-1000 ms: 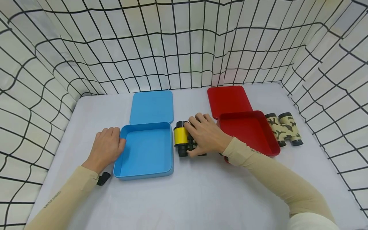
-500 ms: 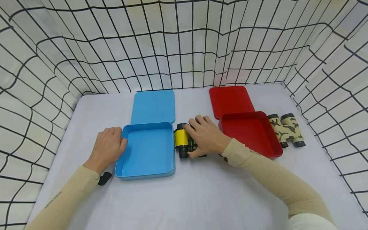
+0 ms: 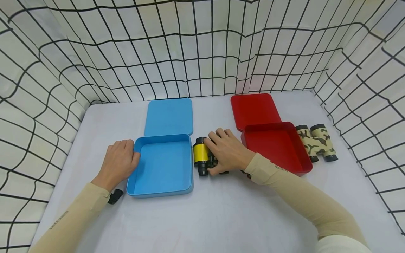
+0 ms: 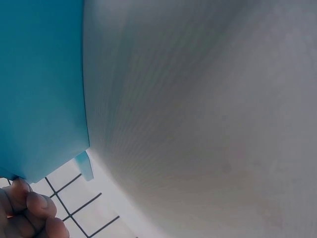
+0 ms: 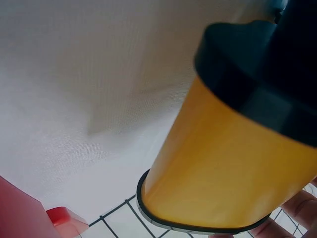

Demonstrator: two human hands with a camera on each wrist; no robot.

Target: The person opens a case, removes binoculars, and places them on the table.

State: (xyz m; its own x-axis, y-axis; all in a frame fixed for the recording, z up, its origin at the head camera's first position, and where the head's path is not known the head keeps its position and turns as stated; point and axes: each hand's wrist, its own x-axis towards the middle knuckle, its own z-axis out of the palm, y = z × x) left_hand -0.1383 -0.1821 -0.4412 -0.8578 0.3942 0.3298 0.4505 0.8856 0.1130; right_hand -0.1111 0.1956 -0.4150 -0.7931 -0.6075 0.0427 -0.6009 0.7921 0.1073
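A pair of yellow and black binoculars (image 3: 200, 151) stands on the white table between two open boxes. My right hand (image 3: 229, 151) grips it from above, covering its right half, with the thumb at the near end. In the right wrist view one yellow barrel (image 5: 223, 163) fills much of the frame, and fingertips show beyond it. At the left, my left hand (image 3: 117, 163) holds the left rim of a light blue box (image 3: 161, 168), thumb over the edge. Curled fingertips (image 4: 39, 203) show below the box's corner in the left wrist view.
A blue lid (image 3: 169, 117) lies behind the blue box. The red box (image 3: 275, 146) and its red lid (image 3: 254, 110) are on the right, beside camouflage binoculars (image 3: 316, 142). Black wire mesh (image 3: 205, 45) walls the table's back and sides.
The yellow binoculars and my right hand have shifted slightly toward me. My left hand stays at the blue box's rim, and the head view has turned a little.
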